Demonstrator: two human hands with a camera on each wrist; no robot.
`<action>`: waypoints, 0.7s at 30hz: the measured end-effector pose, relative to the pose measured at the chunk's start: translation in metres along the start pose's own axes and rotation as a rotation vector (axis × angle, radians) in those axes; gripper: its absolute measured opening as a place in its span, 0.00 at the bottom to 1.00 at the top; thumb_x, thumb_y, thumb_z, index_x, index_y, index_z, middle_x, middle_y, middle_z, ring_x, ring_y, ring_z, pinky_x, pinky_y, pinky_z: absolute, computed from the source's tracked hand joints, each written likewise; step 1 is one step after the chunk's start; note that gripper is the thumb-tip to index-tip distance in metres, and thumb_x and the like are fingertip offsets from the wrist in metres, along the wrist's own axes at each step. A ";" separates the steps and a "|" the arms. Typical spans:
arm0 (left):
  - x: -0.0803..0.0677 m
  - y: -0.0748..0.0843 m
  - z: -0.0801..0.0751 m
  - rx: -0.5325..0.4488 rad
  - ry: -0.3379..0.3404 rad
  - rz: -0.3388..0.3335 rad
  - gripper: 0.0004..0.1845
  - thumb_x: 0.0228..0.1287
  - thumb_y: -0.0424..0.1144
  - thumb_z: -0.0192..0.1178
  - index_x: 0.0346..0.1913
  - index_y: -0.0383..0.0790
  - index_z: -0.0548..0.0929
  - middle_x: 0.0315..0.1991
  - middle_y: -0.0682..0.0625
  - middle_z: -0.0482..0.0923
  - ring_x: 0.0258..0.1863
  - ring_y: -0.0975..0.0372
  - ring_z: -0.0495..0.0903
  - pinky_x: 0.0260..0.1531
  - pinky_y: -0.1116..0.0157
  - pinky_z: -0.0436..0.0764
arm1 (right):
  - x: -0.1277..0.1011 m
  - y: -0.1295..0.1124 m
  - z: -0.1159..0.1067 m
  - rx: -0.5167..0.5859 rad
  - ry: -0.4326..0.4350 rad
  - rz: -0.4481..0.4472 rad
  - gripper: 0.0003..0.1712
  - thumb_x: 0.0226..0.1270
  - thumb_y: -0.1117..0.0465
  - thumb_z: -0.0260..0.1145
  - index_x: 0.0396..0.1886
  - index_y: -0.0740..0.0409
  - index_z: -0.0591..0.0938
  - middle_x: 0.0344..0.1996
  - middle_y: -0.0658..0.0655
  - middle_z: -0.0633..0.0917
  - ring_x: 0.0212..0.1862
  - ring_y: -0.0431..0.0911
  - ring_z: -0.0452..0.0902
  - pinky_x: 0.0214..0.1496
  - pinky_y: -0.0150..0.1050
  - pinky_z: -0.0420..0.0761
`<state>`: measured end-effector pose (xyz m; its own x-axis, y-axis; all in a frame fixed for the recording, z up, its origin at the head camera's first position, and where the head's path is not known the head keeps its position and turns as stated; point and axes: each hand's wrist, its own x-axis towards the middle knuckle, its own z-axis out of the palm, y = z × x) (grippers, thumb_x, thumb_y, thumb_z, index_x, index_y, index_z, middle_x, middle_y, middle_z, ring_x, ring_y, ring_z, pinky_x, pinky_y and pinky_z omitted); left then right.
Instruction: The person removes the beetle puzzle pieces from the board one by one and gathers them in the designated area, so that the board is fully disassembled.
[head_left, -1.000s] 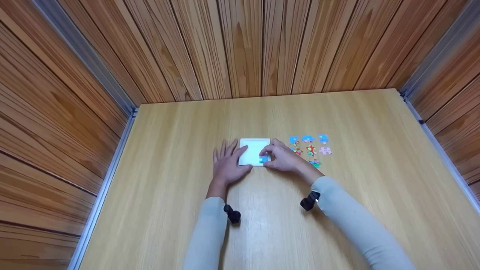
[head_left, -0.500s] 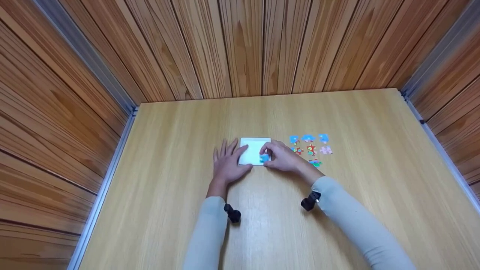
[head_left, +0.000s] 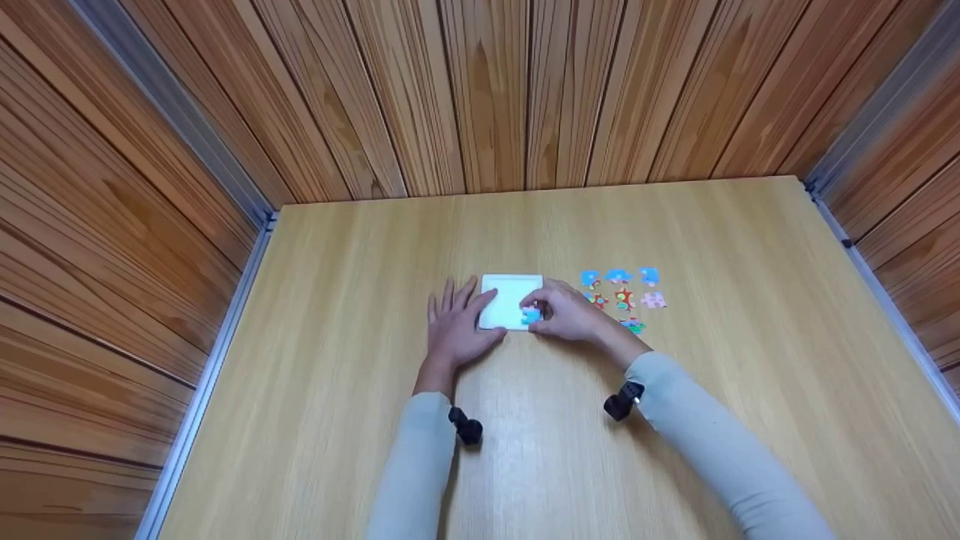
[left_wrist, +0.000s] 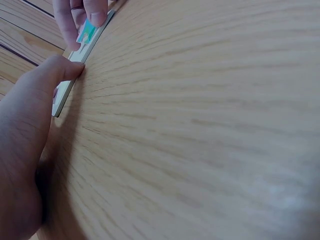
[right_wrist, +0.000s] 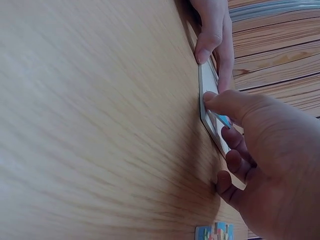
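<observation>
A white square puzzle tray lies flat in the middle of the wooden table. My left hand rests flat beside the tray's left edge, fingers straight, thumb against the tray's near corner. My right hand pinches a small blue puzzle piece between thumb and fingers at the tray's near right corner; the blue piece shows tilted over the tray edge, and the same piece peeks out under the thumb.
Several loose colourful puzzle pieces lie in rows just right of the tray, one of them near my right wrist. Wood-panelled walls close the table in on the left, far and right sides.
My right hand has shifted the blue piece slightly at the tray's near right corner. The left hand has stayed where it was.
</observation>
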<state>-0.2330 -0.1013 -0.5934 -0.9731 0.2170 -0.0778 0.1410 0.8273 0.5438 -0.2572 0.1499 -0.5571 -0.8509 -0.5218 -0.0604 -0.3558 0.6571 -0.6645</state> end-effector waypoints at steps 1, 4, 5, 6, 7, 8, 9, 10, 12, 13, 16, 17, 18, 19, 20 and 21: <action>0.000 0.000 0.000 -0.002 0.003 0.002 0.43 0.70 0.68 0.63 0.86 0.64 0.71 0.95 0.49 0.52 0.96 0.40 0.37 0.91 0.30 0.33 | 0.000 0.000 0.000 -0.002 0.001 -0.001 0.22 0.70 0.62 0.80 0.61 0.62 0.90 0.49 0.62 0.86 0.51 0.51 0.79 0.54 0.39 0.75; 0.001 -0.001 0.001 -0.005 0.008 0.006 0.43 0.69 0.68 0.63 0.86 0.65 0.71 0.95 0.49 0.52 0.96 0.40 0.38 0.91 0.30 0.33 | 0.000 0.000 0.000 0.008 -0.006 0.014 0.22 0.70 0.62 0.80 0.62 0.61 0.90 0.50 0.62 0.86 0.52 0.51 0.79 0.55 0.40 0.75; 0.001 -0.001 0.002 -0.005 0.006 0.004 0.43 0.69 0.68 0.63 0.87 0.65 0.71 0.95 0.49 0.52 0.96 0.40 0.37 0.91 0.30 0.33 | -0.001 0.001 -0.001 0.011 -0.009 0.017 0.22 0.71 0.62 0.80 0.62 0.61 0.90 0.51 0.62 0.86 0.52 0.51 0.79 0.55 0.40 0.76; 0.001 -0.001 0.002 -0.003 0.000 0.002 0.44 0.69 0.68 0.63 0.87 0.66 0.71 0.95 0.49 0.51 0.96 0.41 0.37 0.91 0.30 0.32 | -0.001 0.001 -0.001 0.012 -0.011 0.020 0.22 0.71 0.62 0.80 0.62 0.61 0.90 0.51 0.62 0.86 0.53 0.52 0.80 0.55 0.41 0.76; 0.001 -0.001 0.002 -0.003 0.000 0.001 0.44 0.69 0.69 0.63 0.87 0.66 0.70 0.96 0.49 0.51 0.96 0.41 0.37 0.91 0.30 0.32 | -0.001 0.001 -0.001 0.015 -0.014 0.021 0.22 0.71 0.62 0.80 0.62 0.61 0.90 0.52 0.63 0.86 0.53 0.52 0.80 0.56 0.41 0.77; 0.001 -0.001 0.002 -0.001 -0.003 -0.001 0.44 0.69 0.69 0.63 0.87 0.66 0.70 0.96 0.50 0.50 0.96 0.41 0.36 0.91 0.30 0.32 | -0.001 0.000 -0.001 0.020 -0.018 0.027 0.22 0.72 0.62 0.80 0.63 0.60 0.90 0.53 0.63 0.86 0.54 0.52 0.80 0.56 0.41 0.77; 0.002 -0.002 0.002 0.000 -0.009 -0.005 0.44 0.70 0.69 0.62 0.87 0.67 0.69 0.96 0.50 0.49 0.97 0.41 0.35 0.91 0.31 0.31 | -0.001 0.000 -0.001 0.022 -0.020 0.027 0.22 0.72 0.62 0.80 0.63 0.60 0.90 0.53 0.63 0.85 0.54 0.52 0.79 0.56 0.41 0.77; 0.002 -0.002 0.002 -0.001 -0.007 -0.003 0.44 0.70 0.69 0.62 0.87 0.67 0.69 0.96 0.50 0.49 0.96 0.41 0.36 0.91 0.30 0.31 | -0.001 0.000 -0.001 0.023 -0.020 0.026 0.22 0.72 0.62 0.80 0.63 0.60 0.90 0.53 0.63 0.85 0.54 0.52 0.79 0.56 0.41 0.77; 0.002 -0.002 0.002 -0.003 -0.011 -0.007 0.44 0.70 0.69 0.62 0.87 0.67 0.69 0.96 0.51 0.49 0.97 0.41 0.35 0.91 0.31 0.30 | -0.001 0.000 -0.002 0.024 -0.014 0.023 0.22 0.72 0.62 0.80 0.63 0.60 0.90 0.52 0.62 0.85 0.53 0.52 0.79 0.56 0.41 0.76; 0.002 -0.002 0.002 -0.005 -0.007 -0.005 0.44 0.70 0.69 0.63 0.87 0.66 0.69 0.96 0.50 0.49 0.96 0.41 0.35 0.91 0.31 0.30 | -0.001 0.000 -0.002 0.024 -0.010 0.020 0.22 0.71 0.62 0.80 0.62 0.60 0.90 0.52 0.62 0.85 0.53 0.51 0.79 0.55 0.40 0.76; 0.002 -0.003 0.002 0.001 -0.002 -0.001 0.44 0.69 0.69 0.63 0.87 0.66 0.70 0.96 0.50 0.51 0.96 0.41 0.36 0.91 0.30 0.32 | -0.002 -0.001 -0.004 0.017 0.006 -0.014 0.21 0.69 0.63 0.80 0.61 0.61 0.91 0.51 0.63 0.85 0.52 0.52 0.78 0.55 0.40 0.75; 0.002 -0.003 0.002 0.003 -0.003 0.000 0.44 0.69 0.69 0.63 0.87 0.66 0.70 0.96 0.50 0.50 0.97 0.41 0.36 0.91 0.30 0.32 | -0.002 -0.001 -0.004 0.014 0.010 -0.025 0.21 0.69 0.63 0.81 0.60 0.61 0.91 0.50 0.63 0.86 0.52 0.52 0.79 0.55 0.41 0.75; 0.002 -0.003 0.002 0.002 -0.001 0.003 0.44 0.69 0.69 0.63 0.87 0.65 0.71 0.95 0.50 0.51 0.96 0.41 0.36 0.91 0.30 0.33 | -0.003 -0.001 -0.004 0.009 0.013 -0.035 0.21 0.69 0.63 0.81 0.60 0.62 0.91 0.50 0.63 0.86 0.52 0.52 0.79 0.55 0.41 0.75; 0.002 -0.004 0.003 0.003 -0.002 0.004 0.44 0.68 0.69 0.63 0.87 0.66 0.71 0.95 0.50 0.51 0.96 0.41 0.37 0.91 0.30 0.33 | -0.003 -0.001 -0.005 0.004 0.016 -0.042 0.21 0.68 0.64 0.81 0.59 0.62 0.91 0.50 0.63 0.86 0.53 0.52 0.79 0.56 0.41 0.75; 0.002 -0.004 0.003 0.005 -0.003 0.004 0.45 0.68 0.70 0.63 0.87 0.66 0.71 0.96 0.50 0.51 0.96 0.41 0.36 0.91 0.30 0.33 | -0.004 0.000 -0.006 0.001 0.018 -0.046 0.21 0.68 0.64 0.81 0.59 0.62 0.91 0.50 0.63 0.86 0.53 0.52 0.78 0.56 0.41 0.75; 0.003 -0.004 0.003 0.002 -0.004 0.005 0.44 0.68 0.70 0.62 0.87 0.66 0.71 0.96 0.50 0.51 0.96 0.41 0.36 0.91 0.29 0.33 | -0.004 0.000 -0.007 0.000 0.018 -0.043 0.21 0.69 0.64 0.81 0.60 0.62 0.91 0.49 0.62 0.86 0.53 0.52 0.78 0.56 0.41 0.75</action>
<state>-0.2355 -0.1028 -0.5986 -0.9715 0.2236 -0.0784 0.1465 0.8269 0.5429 -0.2560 0.1557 -0.5515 -0.8418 -0.5395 -0.0187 -0.3920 0.6347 -0.6659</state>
